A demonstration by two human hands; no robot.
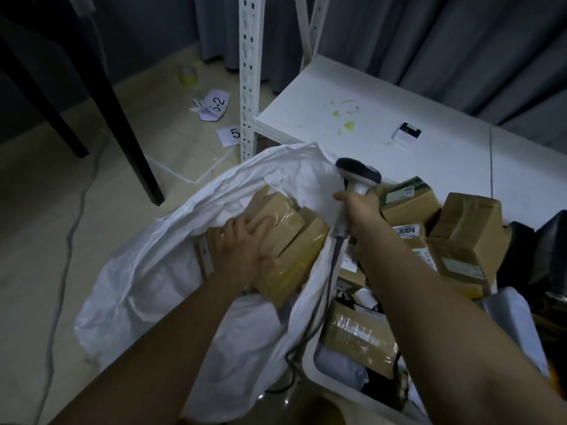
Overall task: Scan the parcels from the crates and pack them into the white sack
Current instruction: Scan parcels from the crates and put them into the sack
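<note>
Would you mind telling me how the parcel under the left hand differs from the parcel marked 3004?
The parcel under the left hand lies in the mouth of the white sack; the parcel marked 3004 sits among others in the crate. The left hand presses on the first; no hand touches the second. The first shows no label; the second shows a printed number. Both are brown cardboard.

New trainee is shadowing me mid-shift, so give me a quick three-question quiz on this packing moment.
1. True or false: the right hand holds the grey-and-white handheld barcode scanner.
2. Where does the left hand press the brown taped cardboard parcel? A) in the white woven plastic sack B) on the white shelf board C) on the floor
3. Fill in: the paper sheet on the floor reads ___.

Key: 1 true; 2 A; 3 5.
</note>
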